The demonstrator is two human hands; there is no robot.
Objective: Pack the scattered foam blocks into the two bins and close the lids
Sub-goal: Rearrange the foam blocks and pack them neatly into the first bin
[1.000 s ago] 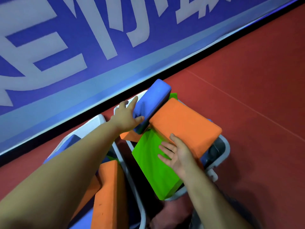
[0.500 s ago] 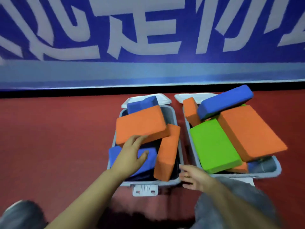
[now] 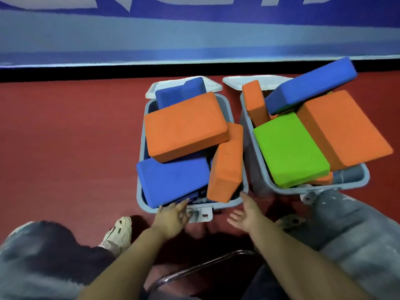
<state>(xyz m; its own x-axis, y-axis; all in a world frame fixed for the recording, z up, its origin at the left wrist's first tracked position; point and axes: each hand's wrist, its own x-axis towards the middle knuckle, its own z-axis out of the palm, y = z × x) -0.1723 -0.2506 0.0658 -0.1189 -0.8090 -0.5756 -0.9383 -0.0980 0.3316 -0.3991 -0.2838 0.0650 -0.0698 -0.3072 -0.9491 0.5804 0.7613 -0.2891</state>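
Foam blocks, orange, blue and green, heap above the rims of 2 grey bins, the left bin (image 3: 141, 148) and the right bin (image 3: 359, 180), on the red floor. Light and squashy, they look best pressed flat on their broad faces; long axes lie skewed. The left hand (image 3: 171, 219) touches the near rim with loose fingers; the right hand (image 3: 246, 215) hovers open, holding nothing.
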